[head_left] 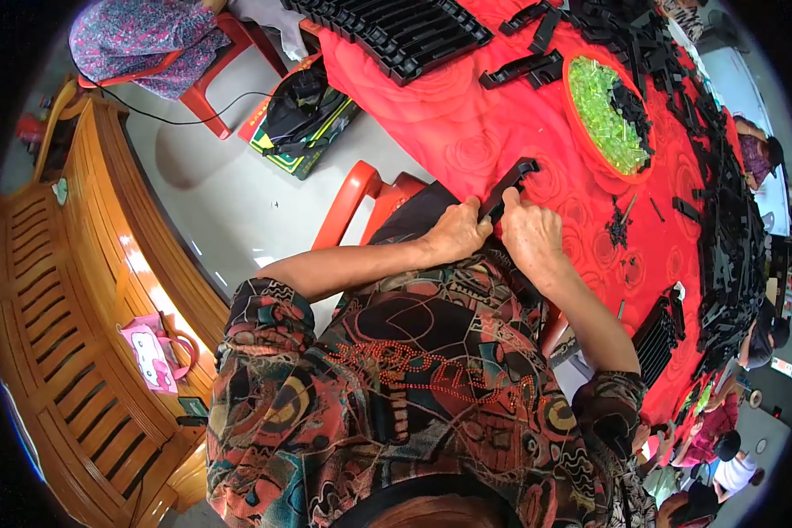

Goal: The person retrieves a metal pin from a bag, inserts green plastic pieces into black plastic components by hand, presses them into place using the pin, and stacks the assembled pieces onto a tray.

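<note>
A long black plastic part [511,181] with a raised far end is held at the table's near edge, slanting up and away from me. My left hand [460,231] is closed on its near end, with thumb and fingers pressed together. On the other side, my right hand [531,233] grips the same part, its index finger or thumb pressing along it. The fingertips partly hide where they meet the part. Beyond my hands stands an orange-rimmed bowl [581,145] with small clear green pieces [604,110] and small black pieces [630,114].
On the red rose-patterned tablecloth [466,141] lie a row of black parts [405,40] and a large black heap [730,264]. A red plastic chair [352,198], a box with a black bag [299,119] and a wooden bench [70,352] stand left. Other people sit at right.
</note>
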Demonstrator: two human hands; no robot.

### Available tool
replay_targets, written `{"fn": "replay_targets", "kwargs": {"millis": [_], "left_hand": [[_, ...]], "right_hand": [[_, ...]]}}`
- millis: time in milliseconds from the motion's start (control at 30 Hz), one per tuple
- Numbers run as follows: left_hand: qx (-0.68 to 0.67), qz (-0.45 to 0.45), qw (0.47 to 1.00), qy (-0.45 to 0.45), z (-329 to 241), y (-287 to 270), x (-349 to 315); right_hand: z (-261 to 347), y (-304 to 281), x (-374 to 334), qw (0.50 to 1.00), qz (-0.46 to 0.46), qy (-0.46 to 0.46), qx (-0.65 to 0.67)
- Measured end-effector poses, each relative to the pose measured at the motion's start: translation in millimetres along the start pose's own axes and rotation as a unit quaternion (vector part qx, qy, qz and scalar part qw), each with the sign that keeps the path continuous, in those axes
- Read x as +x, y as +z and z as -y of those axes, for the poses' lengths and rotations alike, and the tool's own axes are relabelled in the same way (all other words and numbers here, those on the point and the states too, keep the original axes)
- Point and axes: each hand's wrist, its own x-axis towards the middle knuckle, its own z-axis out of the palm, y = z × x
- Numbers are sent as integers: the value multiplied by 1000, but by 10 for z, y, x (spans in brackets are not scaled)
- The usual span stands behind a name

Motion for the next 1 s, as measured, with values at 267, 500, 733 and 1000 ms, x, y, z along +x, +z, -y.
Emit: {"fn": "replay_targets", "kwargs": {"millis": [267, 500, 733, 1000], "left_hand": [[-30, 38, 999, 15, 128, -21, 46], [-121, 92, 988, -15, 122, -73, 48], [-134, 74, 988, -27, 73, -62, 18], [-22, -5, 999, 25, 109, 35, 26]], "right_hand": [[-343, 57, 84, 967, 21, -2, 253], [-474, 83, 142, 942, 45, -23, 333], [-409, -14, 152, 958, 56, -20, 280], [-94, -89, 50, 993, 27, 51, 103]]}}
